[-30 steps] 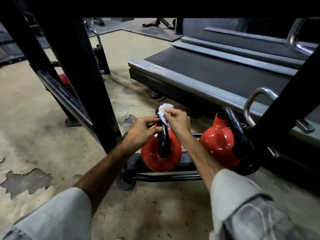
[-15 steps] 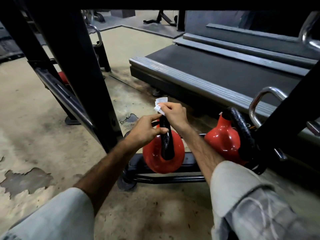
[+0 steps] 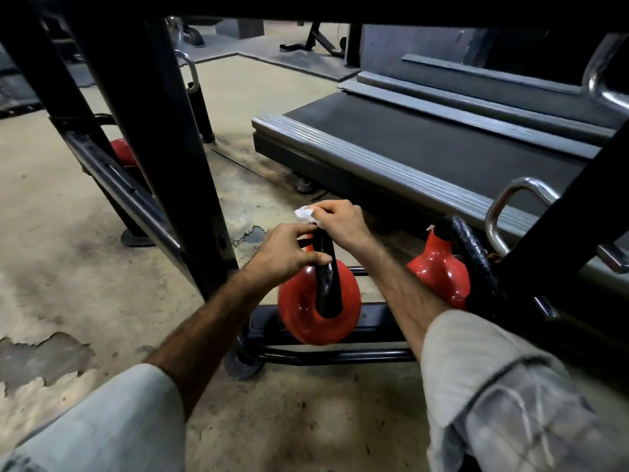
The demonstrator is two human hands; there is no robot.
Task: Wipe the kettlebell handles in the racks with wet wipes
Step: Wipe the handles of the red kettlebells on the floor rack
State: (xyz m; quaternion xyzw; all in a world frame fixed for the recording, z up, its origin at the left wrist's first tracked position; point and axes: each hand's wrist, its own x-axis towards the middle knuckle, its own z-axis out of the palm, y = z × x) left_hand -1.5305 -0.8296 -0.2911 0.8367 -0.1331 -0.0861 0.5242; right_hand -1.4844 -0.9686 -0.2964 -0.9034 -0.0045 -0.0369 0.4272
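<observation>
Steadying the red round kettlebell [image 3: 318, 311] on the black low rack [image 3: 340, 356] at frame centre, my left hand [image 3: 289, 253] grips its black handle [image 3: 325, 267] so my right hand [image 3: 340, 221], pinching the crumpled white wipe [image 3: 304, 212], can rub the top.

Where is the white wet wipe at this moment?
In the head view, near centre, the wet wipe is pinched in the right hand at the top of the black kettlebell handle.
</observation>
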